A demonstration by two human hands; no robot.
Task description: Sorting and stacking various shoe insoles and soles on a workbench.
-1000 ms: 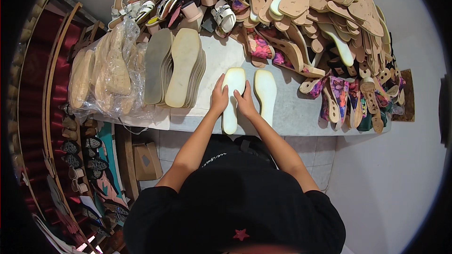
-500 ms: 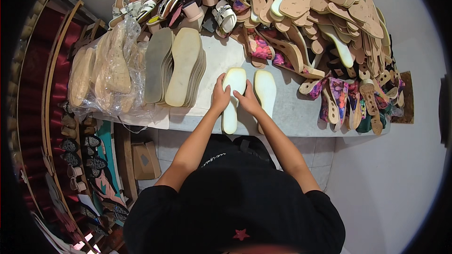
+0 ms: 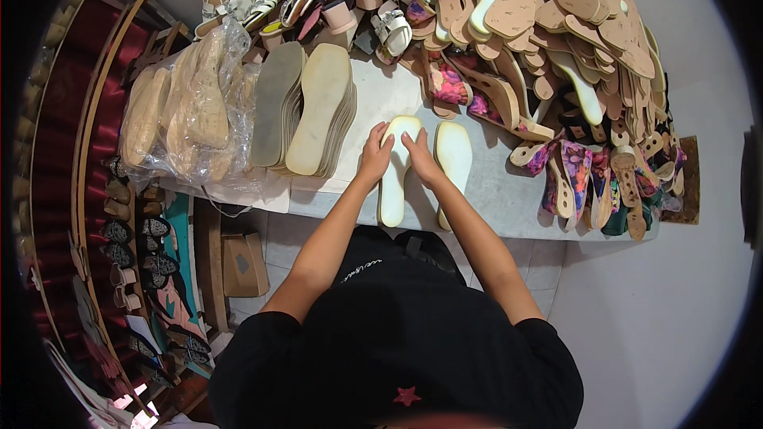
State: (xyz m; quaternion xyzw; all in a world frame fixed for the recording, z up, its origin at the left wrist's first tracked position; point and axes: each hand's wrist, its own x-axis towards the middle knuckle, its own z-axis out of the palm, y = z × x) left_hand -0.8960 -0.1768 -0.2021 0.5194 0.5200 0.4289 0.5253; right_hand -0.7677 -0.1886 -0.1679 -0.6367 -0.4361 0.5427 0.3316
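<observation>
In the centre of the frame, a smooth pale insole (image 3: 396,171) with a squared toe, pinched waist and rounded heel is held over the flat grey bench (image 3: 497,210), the left hand (image 3: 377,156) clamping its left edge and the right hand (image 3: 423,162) its right, both thumbs on the upper face. Just to its right lies a matching insole (image 3: 454,155), partly covered by the right forearm. Left of centre, a grey sole stack (image 3: 278,103) and a beige sole stack (image 3: 319,107) show thin layered edges beside grainy, cork-coloured wedges (image 3: 208,103) in crinkled clear plastic, while floral wedges (image 3: 574,163) curve at the right.
</observation>
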